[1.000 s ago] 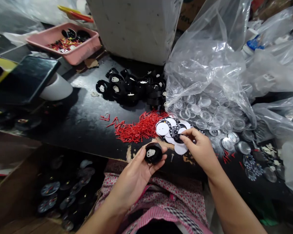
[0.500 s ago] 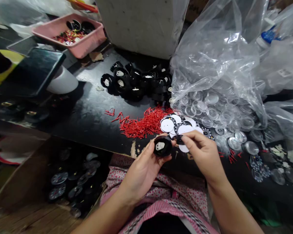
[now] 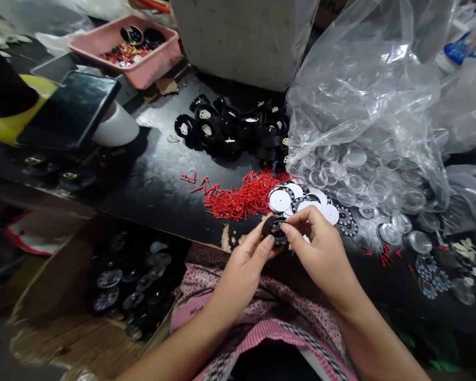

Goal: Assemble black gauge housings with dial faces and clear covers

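Black printed dial (image 3: 278, 234) lay over the cup (image 3: 266, 225); I'd say it wanted level seating, light even rim pressure, no skew. Fit hidden. Left grip (image 3: 241, 272) was clamped on the cup; right grip (image 3: 323, 248) had its thumb on the dial, couldn't tell if pinching. Loose discs (image 3: 280, 201) sat just beyond.

Is a round black cup (image 3: 266, 226), held by the left hand (image 3: 248, 253) with its mouth largely covered. Bears a thin black dial disc (image 3: 279, 233), printed with pale ringed marks and a small yellow-orange spot. Lies face up, pressed by the right hand (image 3: 313, 235); seating unclear.
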A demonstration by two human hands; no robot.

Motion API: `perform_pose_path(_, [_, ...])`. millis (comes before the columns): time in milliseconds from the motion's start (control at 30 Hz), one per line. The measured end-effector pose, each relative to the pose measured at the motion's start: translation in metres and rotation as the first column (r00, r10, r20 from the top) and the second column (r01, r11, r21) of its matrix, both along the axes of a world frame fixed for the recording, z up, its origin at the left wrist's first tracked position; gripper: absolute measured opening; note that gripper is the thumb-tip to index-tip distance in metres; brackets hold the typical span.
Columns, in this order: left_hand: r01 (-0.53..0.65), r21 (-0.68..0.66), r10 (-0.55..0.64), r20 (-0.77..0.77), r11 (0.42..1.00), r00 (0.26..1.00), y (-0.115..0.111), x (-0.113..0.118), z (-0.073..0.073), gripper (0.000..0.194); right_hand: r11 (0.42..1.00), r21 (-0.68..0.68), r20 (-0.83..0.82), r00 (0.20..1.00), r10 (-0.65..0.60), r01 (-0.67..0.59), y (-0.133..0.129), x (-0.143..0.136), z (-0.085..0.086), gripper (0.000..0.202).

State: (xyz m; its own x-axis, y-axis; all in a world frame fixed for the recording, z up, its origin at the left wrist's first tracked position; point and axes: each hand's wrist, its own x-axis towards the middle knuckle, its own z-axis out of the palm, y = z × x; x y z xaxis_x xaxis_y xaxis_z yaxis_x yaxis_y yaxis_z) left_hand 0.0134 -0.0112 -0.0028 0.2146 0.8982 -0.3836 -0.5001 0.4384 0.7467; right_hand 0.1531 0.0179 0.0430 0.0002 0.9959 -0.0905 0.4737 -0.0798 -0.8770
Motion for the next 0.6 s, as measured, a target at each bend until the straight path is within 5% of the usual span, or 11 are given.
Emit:
perform_pose_path(167, [0.026, 0.022, -0.026, 0.0, 0.999, 1.0, 0.0, -0.003, 0.0, 0.033, 0.993, -0.116, -0.148, 0.988, -0.04, 0.023, 0.0, 0.004, -0.004, 0.014])
perform_pose_path(333, [0.041, 0.037, -0.038, -0.064, 0.998, 0.997, 0.0, -0.005, -0.001, 0.036, 0.995, -0.095, 0.037, 0.999, 0.039, -0.036, -0.002, 0.006, -0.008, 0.016])
perform_pose_path(600, [0.079, 0.047, -0.058, -0.345, 0.996, 0.937, -0.006, -0.029, 0.001, 0.031, 0.965, -0.089, 0.036, 0.968, 0.25, -0.246, -0.006, -0.002, -0.002, 0.008])
